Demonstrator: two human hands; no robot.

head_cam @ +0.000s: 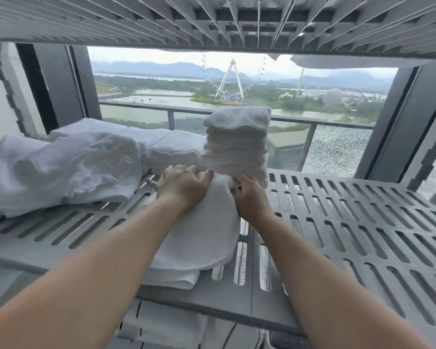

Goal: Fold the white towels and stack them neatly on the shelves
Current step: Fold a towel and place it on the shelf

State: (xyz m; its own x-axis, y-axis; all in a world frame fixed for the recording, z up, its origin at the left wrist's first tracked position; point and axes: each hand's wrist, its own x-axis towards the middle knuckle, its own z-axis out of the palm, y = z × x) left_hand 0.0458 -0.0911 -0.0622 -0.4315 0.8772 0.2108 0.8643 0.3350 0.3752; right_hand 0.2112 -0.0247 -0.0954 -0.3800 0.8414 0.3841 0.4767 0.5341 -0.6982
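Left hand [186, 186] and right hand [249, 197] clamp one towel [202, 238] before one tall stack [237, 144].

Linen storage — slatted grey shelf [337, 210], stacked white towels [237, 144], balcony window [161, 79]

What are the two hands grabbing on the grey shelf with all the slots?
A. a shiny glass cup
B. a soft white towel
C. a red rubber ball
B: the left hand and the right hand both grip the far edge of a soft white towel that lies on the grey slotted plastic shelf.
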